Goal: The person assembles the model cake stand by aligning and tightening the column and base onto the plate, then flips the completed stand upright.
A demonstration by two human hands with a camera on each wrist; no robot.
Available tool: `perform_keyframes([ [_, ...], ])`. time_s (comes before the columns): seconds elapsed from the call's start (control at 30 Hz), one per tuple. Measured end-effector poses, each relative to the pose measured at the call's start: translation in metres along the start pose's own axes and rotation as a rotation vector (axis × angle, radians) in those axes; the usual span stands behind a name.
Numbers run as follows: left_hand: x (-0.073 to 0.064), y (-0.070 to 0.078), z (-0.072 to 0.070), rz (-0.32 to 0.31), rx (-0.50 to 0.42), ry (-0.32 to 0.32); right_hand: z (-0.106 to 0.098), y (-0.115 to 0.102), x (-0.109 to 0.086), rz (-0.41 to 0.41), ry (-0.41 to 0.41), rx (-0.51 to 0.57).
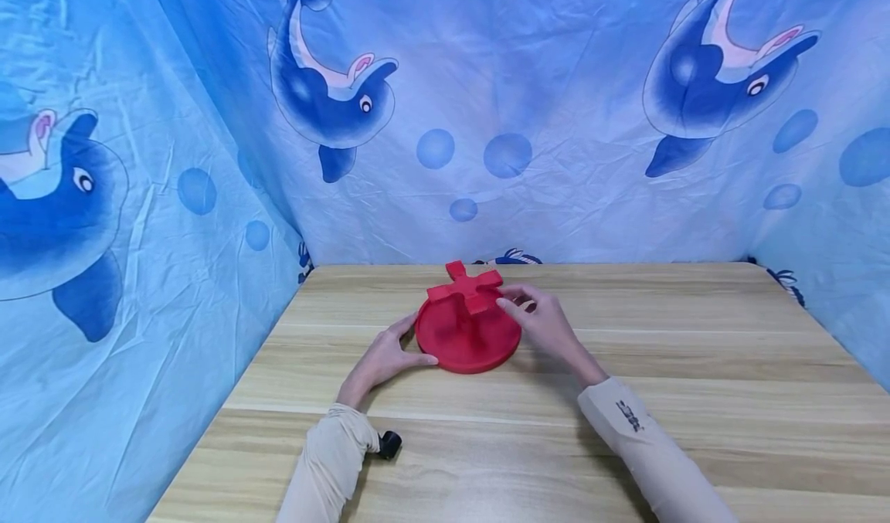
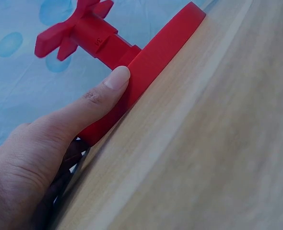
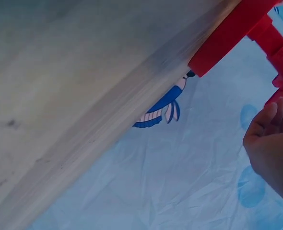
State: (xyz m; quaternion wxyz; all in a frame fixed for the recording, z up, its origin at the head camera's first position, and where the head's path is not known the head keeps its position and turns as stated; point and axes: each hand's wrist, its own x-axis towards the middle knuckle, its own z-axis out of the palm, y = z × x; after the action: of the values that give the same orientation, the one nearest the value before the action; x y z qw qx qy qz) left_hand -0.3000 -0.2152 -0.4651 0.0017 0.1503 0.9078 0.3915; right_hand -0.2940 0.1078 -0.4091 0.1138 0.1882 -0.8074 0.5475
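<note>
A red stand with a round, rimmed base, an upright post and a cross-shaped top is on the wooden table. My left hand grips the base's left side by its rim, fingers behind and thumb in front. In the left wrist view, the thumb presses against the rim beneath the post. On the other side, my right hand holds the right part of the cross with bent fingers and thumb. The right wrist view shows curled fingers at the cross, with the thumb hidden.
The wood-grain table extends around the stand, its far edge just behind it. Blue cloth printed with dolphins hangs at the back and sides. A small black device sits at the left sleeve's cuff.
</note>
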Motion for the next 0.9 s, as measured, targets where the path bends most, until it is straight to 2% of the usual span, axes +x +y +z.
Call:
perform_keyframes([
  [0.17,0.0,0.0,0.0,-0.003,-0.003,-0.003,-0.003,0.004,0.005,0.022,0.075,0.01],
  [0.27,0.0,0.0,0.0,-0.009,-0.003,-0.004,-0.001,0.004,0.006,0.037,0.057,-0.012],
  [0.47,0.0,0.0,0.001,-0.017,-0.006,-0.001,0.007,0.005,0.01,0.031,-0.031,-0.037],
  [0.73,-0.001,0.0,0.002,-0.023,-0.011,-0.001,0.011,0.007,0.011,0.022,-0.005,-0.059],
  [0.9,-0.001,0.0,0.002,-0.024,-0.011,-0.001,0.011,0.008,0.01,-0.014,0.003,-0.063],
])
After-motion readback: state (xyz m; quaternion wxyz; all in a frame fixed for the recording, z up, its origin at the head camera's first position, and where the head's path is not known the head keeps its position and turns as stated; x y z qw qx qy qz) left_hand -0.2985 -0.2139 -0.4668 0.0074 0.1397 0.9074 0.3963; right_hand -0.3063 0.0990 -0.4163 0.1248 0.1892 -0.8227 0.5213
